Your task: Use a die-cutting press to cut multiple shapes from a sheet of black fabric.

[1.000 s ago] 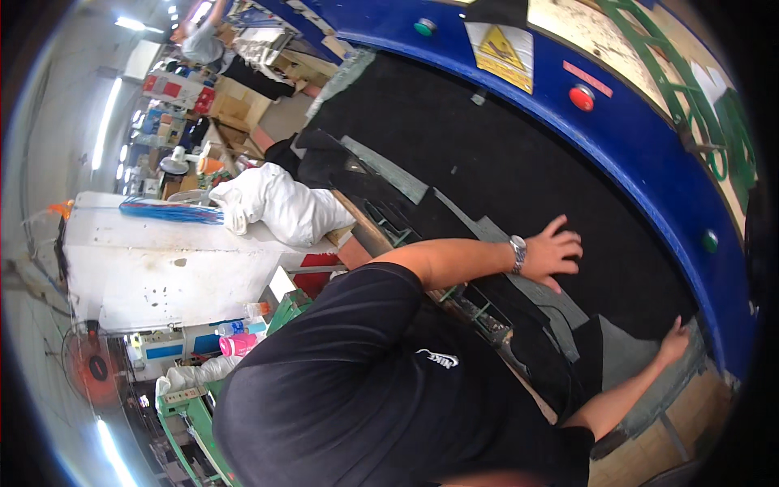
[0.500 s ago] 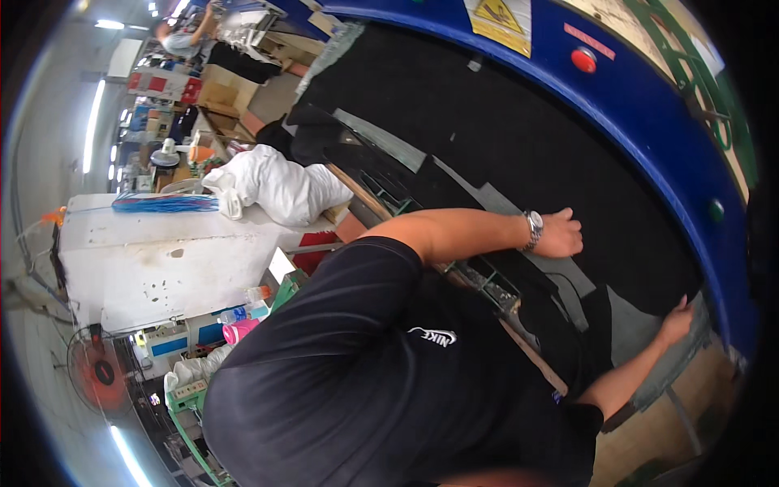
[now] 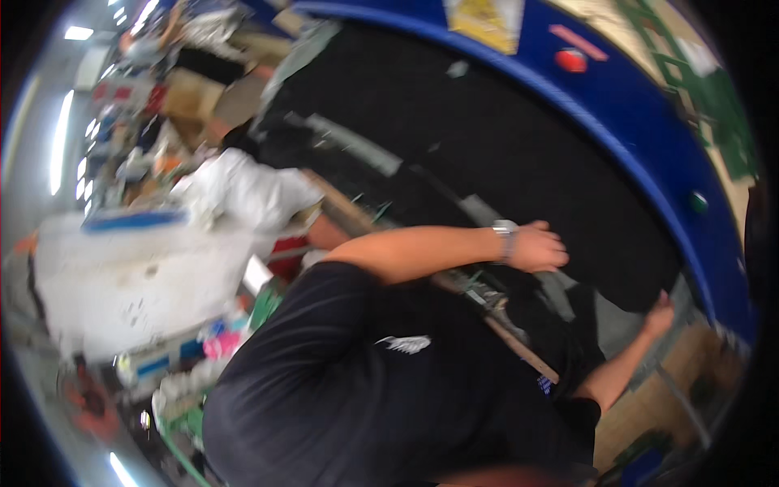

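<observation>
A large black sheet of material lies spread over the work surface. My left hand, with a metal watch at its wrist, rests on the near part of this sheet, palm down and fingers slightly apart. At the sheet's right end, my right hand is closed on its edge with the thumb up; blur hides the exact grip. Grey strips show along the near side, and a grey-green layer shows under the right end.
A blue machine beam curves along the far side, carrying a red button and a green one. To the left are a white bundle and a white table with blue strands. A wooden rail borders the near side.
The whole view has shifted and blurred, so the scene sits further left. Both hands stay at about the same places on the black sheet.
</observation>
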Available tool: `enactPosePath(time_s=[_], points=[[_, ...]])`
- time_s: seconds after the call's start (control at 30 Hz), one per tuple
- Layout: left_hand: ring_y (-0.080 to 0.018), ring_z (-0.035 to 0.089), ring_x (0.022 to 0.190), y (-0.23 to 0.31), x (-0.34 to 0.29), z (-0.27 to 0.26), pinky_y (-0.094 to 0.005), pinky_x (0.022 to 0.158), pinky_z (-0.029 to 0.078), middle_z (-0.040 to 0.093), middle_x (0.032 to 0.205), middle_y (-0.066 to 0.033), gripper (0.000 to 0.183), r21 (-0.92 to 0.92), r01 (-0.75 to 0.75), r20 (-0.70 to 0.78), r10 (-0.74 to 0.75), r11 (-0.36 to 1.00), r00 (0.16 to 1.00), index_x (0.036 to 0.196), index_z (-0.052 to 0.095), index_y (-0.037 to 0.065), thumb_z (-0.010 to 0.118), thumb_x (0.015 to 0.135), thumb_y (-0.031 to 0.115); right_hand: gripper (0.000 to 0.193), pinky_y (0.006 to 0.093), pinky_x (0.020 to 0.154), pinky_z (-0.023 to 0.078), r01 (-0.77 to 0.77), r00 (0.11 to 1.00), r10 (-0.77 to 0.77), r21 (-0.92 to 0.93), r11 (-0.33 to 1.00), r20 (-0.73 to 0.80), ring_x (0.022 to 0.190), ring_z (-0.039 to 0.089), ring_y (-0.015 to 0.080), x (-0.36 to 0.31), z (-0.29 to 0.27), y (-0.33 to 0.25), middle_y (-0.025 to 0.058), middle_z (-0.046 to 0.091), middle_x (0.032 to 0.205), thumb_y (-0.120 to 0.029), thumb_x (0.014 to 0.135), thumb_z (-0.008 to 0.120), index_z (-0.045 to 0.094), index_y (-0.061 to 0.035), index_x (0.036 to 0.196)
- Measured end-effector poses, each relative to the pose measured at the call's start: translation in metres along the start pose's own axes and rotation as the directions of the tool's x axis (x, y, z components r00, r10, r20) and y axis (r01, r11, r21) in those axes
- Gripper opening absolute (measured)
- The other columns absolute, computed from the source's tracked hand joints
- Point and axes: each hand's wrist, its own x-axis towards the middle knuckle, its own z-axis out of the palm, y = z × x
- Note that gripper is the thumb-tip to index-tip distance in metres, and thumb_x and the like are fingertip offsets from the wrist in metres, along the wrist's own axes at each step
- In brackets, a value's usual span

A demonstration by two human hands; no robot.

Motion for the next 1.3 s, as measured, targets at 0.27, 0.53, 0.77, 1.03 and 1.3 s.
enactPosePath(time_s=[0.27,0.53,0.77,1.03,1.3], points=[[-0.0355,0.06,0.077,-0.013,-0.183,-0.14,-0.0428,0.07,0.048,0.062,0.082,-0.0165,0.003,-0.084,0.584,-0.485,-0.545,0.807,0.684,0.087,0.064,0.001,0.062,0.089,0.002,0.028,0.0475,0.082,0.05,0.156,0.986,-0.114,0.455,0.877,-0.118,0.097,0.062,0.0395,-0.01,-0.136,-0.253,0.0195,0.064,0.104,-0.011,0.084,0.07,0.062,-0.0007,0.109],[-0.0083,0.049,0.066,-0.048,-0.336,-0.135,-0.0264,0.06,0.043,0.059,0.078,-0.0033,0.017,-0.48,0.708,-0.568,-0.798,0.519,0.2,0.11,0.066,0.003,0.054,0.102,0.012,0.026,0.0365,0.084,0.048,0.269,0.676,-0.728,0.881,0.39,0.116,0.096,0.063,0.0251,-0.201,-0.201,-0.418,0.0047,0.068,0.101,-0.027,0.087,0.072,0.069,-0.0065,0.102],[-0.0081,0.061,0.072,-0.072,-0.341,-0.141,-0.0265,0.067,0.051,0.072,0.087,-0.006,0.022,-0.513,0.662,-0.53,-0.809,0.545,0.255,0.113,0.069,0.004,0.063,0.099,0.02,0.022,0.046,0.075,0.053,0.302,0.465,-0.767,0.735,0.607,0.442,0.087,0.068,0.0325,-0.229,-0.21,-0.468,0.0123,0.071,0.091,-0.031,0.088,0.066,0.073,-0.0105,0.092],[-0.0066,0.064,0.07,-0.085,-0.371,-0.15,-0.0238,0.066,0.05,0.069,0.075,-0.0022,0.016,-0.614,0.504,-0.535,-0.79,0.607,0.299,0.108,0.069,0.002,0.064,0.098,0.014,0.016,0.0387,0.087,0.044,0.28,0.686,-0.62,0.649,0.707,0.38,0.088,0.066,0.0282,-0.223,-0.246,-0.482,0.0091,0.069,0.09,-0.022,0.088,0.071,0.07,-0.0061,0.091],[-0.006,0.061,0.071,-0.107,-0.41,-0.156,-0.0225,0.066,0.049,0.067,0.076,-0.001,0.016,-0.627,0.453,-0.525,-0.773,0.634,0.356,0.108,0.069,0.002,0.063,0.098,0.012,0.012,0.0413,0.084,0.045,0.301,0.631,-0.614,0.579,0.757,0.474,0.091,0.061,0.0305,-0.256,-0.25,-0.513,0.0096,0.063,0.089,-0.018,0.089,0.066,0.066,-0.0068,0.091]])
